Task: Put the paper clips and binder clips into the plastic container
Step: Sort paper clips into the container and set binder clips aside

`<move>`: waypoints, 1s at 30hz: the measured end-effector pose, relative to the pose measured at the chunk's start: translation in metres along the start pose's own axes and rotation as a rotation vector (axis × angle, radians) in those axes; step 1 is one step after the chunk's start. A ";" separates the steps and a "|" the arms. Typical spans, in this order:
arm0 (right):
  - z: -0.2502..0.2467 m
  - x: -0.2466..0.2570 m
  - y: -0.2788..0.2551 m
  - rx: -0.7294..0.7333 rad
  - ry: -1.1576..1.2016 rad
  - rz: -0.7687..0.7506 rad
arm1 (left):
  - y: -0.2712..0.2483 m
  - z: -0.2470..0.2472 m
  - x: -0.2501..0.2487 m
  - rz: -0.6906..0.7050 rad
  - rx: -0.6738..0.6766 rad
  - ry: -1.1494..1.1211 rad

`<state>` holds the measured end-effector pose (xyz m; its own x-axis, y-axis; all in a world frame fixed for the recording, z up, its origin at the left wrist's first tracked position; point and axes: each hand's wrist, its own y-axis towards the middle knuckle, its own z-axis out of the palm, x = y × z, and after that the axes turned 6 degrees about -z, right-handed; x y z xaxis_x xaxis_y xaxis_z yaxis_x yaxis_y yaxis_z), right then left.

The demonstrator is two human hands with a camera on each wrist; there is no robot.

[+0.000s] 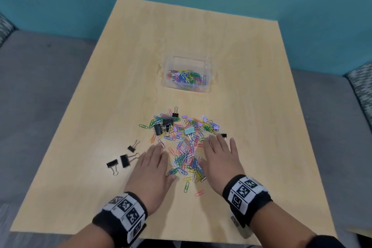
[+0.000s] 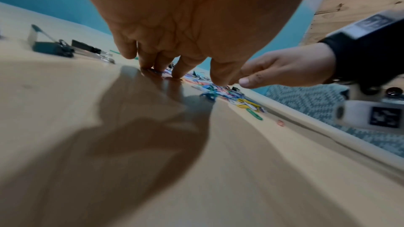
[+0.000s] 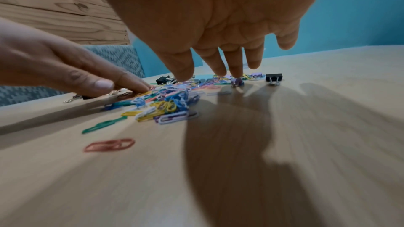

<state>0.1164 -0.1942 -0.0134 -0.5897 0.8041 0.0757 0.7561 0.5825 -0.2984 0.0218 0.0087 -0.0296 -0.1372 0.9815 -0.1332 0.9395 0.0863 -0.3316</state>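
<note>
2 flat hands, left hand (image 1: 152,169) and right hand (image 1: 219,158), flank the paper clips (image 1: 186,159).

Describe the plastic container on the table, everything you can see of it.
The plastic container is a small, clear, rectangular tub with rounded corners and a small handle-like tab on each short side. It stands upright and open, with no lid in view, on the wooden table beyond the loose pile of clips. A layer of coloured paper clips already covers its bottom. Neither hand touches it; both are at the pile, nearer the person.

Container (image 1: 188,62) behind clip pile (image 1: 185,137).
</note>
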 end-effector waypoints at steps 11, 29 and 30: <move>-0.013 0.002 0.032 0.059 0.050 -0.144 | -0.001 0.006 -0.008 0.026 -0.010 -0.013; 0.002 0.000 -0.020 -0.164 0.082 -0.017 | -0.004 0.016 -0.001 0.072 -0.019 -0.012; 0.003 -0.001 -0.022 -0.148 0.062 -0.007 | -0.004 0.017 -0.001 0.073 -0.020 -0.012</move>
<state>0.0996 -0.2079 -0.0095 -0.5801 0.8029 0.1370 0.7882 0.5958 -0.1542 0.0126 0.0048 -0.0438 -0.0723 0.9832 -0.1678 0.9533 0.0186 -0.3016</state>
